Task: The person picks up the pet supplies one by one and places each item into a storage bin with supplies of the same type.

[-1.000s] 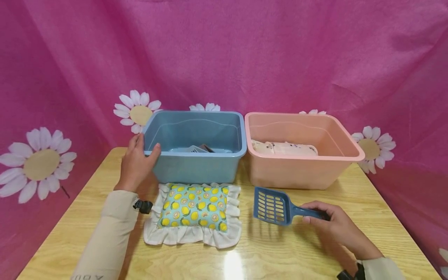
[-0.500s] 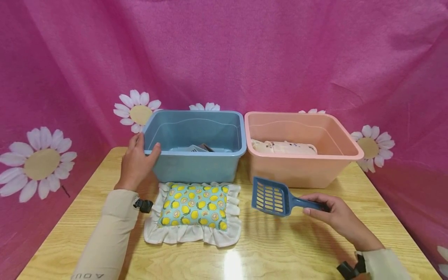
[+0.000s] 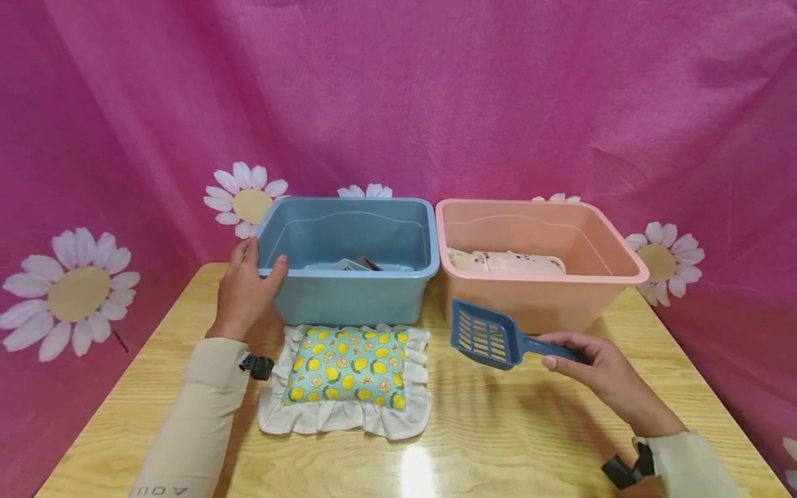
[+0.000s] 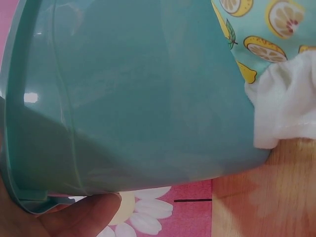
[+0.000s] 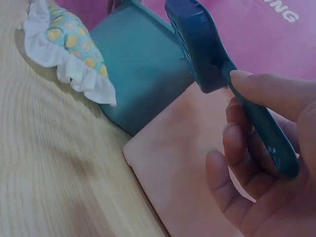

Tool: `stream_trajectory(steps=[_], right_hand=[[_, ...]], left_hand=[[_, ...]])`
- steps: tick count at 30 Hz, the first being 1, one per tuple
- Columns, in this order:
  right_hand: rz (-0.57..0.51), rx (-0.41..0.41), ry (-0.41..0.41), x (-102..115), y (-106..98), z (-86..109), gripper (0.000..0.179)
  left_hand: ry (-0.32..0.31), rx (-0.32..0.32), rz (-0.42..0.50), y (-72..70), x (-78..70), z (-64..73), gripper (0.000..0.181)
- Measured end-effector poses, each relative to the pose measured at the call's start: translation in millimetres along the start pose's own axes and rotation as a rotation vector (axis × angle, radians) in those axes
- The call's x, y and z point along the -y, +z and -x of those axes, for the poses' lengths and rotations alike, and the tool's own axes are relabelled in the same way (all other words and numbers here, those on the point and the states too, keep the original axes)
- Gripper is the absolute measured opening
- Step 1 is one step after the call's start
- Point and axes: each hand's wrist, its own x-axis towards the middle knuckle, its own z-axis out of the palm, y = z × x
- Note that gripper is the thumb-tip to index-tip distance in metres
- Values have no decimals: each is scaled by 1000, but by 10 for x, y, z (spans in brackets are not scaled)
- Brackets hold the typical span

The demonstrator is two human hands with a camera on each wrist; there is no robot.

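Note:
In the head view my right hand [image 3: 604,377] grips the handle of a blue slotted litter scoop [image 3: 518,346], held above the table in front of the pink bin [image 3: 542,304]. The right wrist view shows the thumb on top of the scoop's handle [image 5: 264,123] and curled fingers beneath it. My left hand [image 3: 243,294] holds the near left corner of the blue bin [image 3: 349,297] by its rim. Flat card-like items [image 3: 353,265] lie inside that bin, partly hidden by its front wall. A pale patterned cloth roll [image 3: 507,263] lies in the pink bin.
A small lemon-print pillow [image 3: 349,366] with white ruffles lies before the blue bin on the wooden table [image 3: 498,443]. The two bins stand side by side, rims nearly touching. A pink curtain [image 3: 398,97] with white daisies hangs behind and at both sides.
My right hand has raised the litter scoop and carried it slightly forward, nearer the pink bin. My left hand stays on the blue bin's corner.

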Motion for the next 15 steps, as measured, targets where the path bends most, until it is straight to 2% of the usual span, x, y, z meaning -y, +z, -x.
stream_trajectory(steps=[15], right_hand=[[43,19,-70,137,-59,-54,31]], left_hand=[[2,0,3,5,3,0,79]])
